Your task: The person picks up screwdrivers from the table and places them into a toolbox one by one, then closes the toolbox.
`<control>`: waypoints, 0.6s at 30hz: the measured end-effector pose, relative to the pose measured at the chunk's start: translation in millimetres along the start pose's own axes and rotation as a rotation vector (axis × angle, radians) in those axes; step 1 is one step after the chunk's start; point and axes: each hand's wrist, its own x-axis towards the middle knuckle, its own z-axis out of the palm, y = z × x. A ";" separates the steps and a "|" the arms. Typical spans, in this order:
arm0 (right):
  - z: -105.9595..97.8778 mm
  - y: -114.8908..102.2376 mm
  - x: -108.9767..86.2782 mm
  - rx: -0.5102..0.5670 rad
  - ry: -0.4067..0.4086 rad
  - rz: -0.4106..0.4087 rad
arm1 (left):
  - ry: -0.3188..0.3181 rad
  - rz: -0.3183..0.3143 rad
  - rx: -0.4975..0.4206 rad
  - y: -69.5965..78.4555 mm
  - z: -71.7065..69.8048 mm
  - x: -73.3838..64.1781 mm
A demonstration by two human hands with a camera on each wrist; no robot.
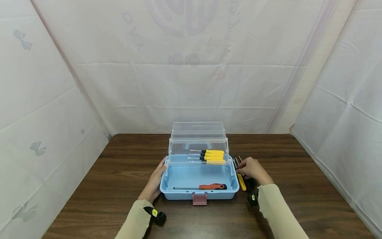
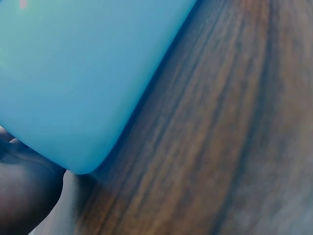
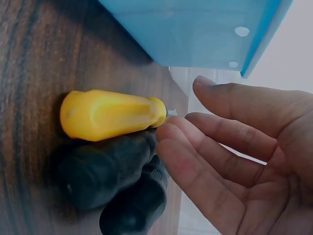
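Note:
A light blue toolbox [image 1: 167, 191] stands open on the brown table, its clear tray [image 1: 199, 160] raised and its clear lid [image 1: 197, 129] tipped back. Several yellow-handled screwdrivers [image 1: 212, 156] lie in the tray, and a red-handled screwdriver [image 1: 212, 187] lies in the blue bottom. My left hand [image 1: 155, 181] rests flat against the box's left side; the box wall [image 2: 73, 78] fills the left wrist view. My right hand [image 1: 252, 169] reaches over a yellow-handled tool [image 3: 110, 115] and two black-handled tools [image 3: 105, 174] lying right of the box, its fingertips [image 3: 168, 134] touching them with fingers nearly straight.
A red latch [image 1: 199, 198] hangs at the box's front. White sheets wall in the table [image 1: 298, 166] on three sides. Dark wood shows bare to the left [image 1: 119, 172] and far right of the box. The box's blue side [image 3: 205, 29] lies close above the tools.

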 end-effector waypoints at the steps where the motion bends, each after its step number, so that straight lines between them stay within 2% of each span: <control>1: 0.2 0.1 -0.1 -0.005 -0.003 -0.001 | 0.001 0.000 0.002 -0.1 -0.1 0.0; 18: 10.9 -1.2 -2.1 -0.110 0.032 -0.031 | -0.005 0.000 0.003 0.7 1.4 -0.8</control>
